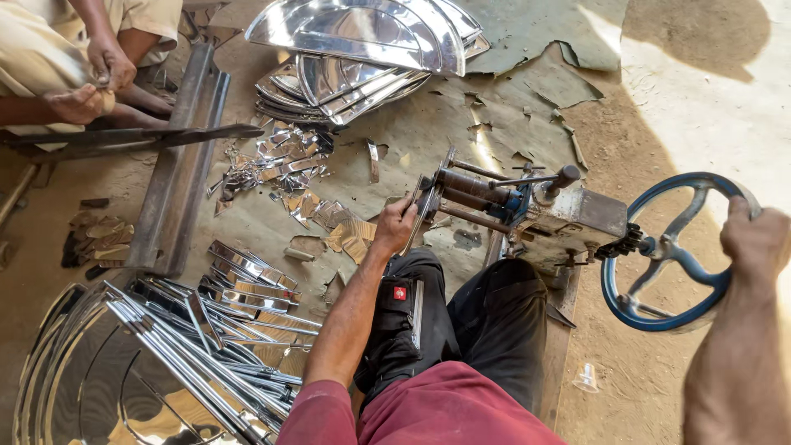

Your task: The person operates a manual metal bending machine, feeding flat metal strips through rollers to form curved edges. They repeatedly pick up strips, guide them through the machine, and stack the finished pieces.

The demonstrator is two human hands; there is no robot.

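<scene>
Nearest, the right hand (754, 239) is clenched on the rim of the blue handwheel (669, 252), at the machine's right end. Further out, the left hand (395, 224) pinches a thin metal strip (418, 216) against the rollers (474, 194) of the small rolling machine (544, 216). That strip lies across the roller axis, directly at the left grip, well apart from the right.

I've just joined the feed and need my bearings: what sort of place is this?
Probably a small floor-level metal workshop: a hand-cranked roller machine with a blue wheel, stacks of shiny half-round metal sheets, and offcut scraps on the dirt ground.
</scene>
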